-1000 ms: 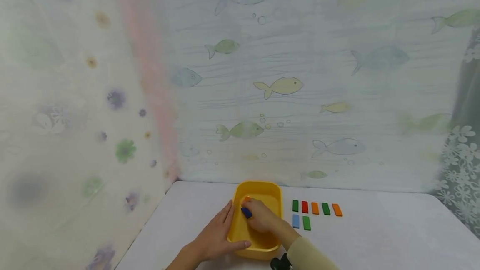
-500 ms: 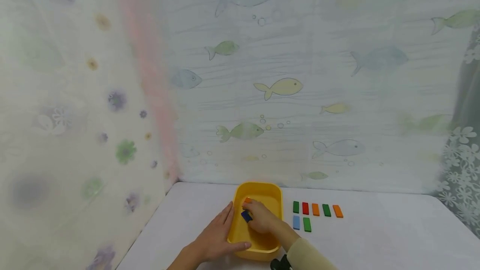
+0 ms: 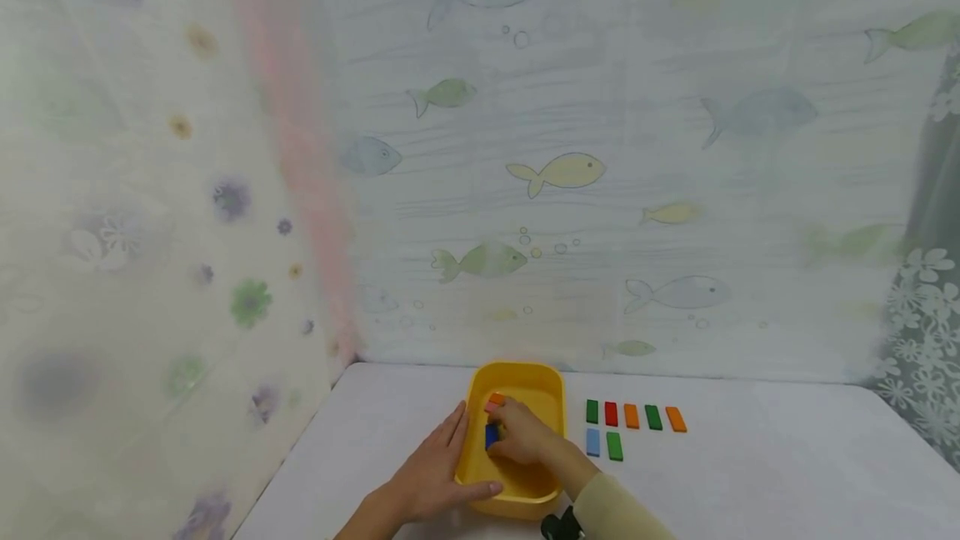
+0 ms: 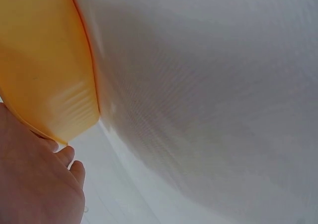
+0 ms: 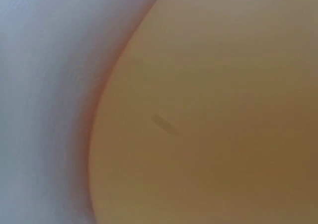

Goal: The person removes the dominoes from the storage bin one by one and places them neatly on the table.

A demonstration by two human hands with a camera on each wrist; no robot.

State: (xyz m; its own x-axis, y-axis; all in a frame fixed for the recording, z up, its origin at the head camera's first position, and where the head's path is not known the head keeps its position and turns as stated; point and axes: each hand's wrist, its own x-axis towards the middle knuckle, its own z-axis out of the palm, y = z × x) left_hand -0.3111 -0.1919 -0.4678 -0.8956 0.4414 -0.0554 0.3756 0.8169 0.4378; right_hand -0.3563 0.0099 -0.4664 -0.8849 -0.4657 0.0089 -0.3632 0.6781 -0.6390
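On the table stands a yellow tub point(image 3: 553, 390). My left hand point(image 3: 427, 473) rests against its left side with fairly straight fingers along the wall, its thumb reaching over the near rim. In the left wrist view, the left fingertips point(image 4: 64, 157) lie along the tub's rim. My right hand point(image 3: 521, 433) is down inside the tub, fingers curled. A blue tile point(image 3: 491, 437) is pinched at its thumb side. An orange tile point(image 3: 497, 399) and a pinkish tile point(image 3: 491, 407) lie right at its index fingertip. The right wrist view shows only blurred tub wall and table.
Right of the tub lie two rows of tiles, among them a red tile point(image 3: 611, 414), an orange tile point(image 3: 677, 419), a light blue tile point(image 3: 593, 442) and a green tile point(image 3: 615, 446). A small black object point(image 3: 562, 525) shows below the right wrist. A fish-patterned curtain point(image 3: 570, 170) hangs behind.
Inside the tub, the blue tile has turned from slanted to roughly lengthwise and shifted toward the near end. More of the orange and pinkish tiles shows. My left hand has stayed put.
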